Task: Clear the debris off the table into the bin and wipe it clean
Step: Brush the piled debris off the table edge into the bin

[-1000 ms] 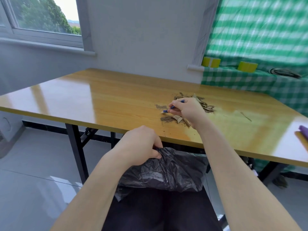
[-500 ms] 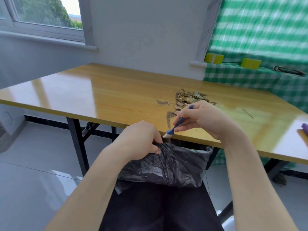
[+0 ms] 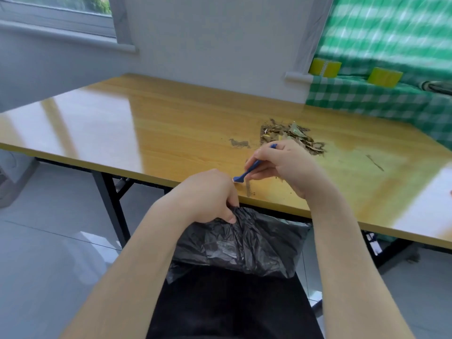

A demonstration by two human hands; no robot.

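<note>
My left hand grips the rim of the black bin bag, just under the table edge. My right hand pinches a small blue brush, tip down by the edge w/ bits of dirt. The leaf pile sits just behind that hand. Tabletop is shiny yellow wood. Grey floor, window top left & green check cloth on the right.

debris: dry brown leaf pile, middle of table | brush: blue, tilted, head low at near edge | bin bag: black, crumpled, just under near edge
</note>
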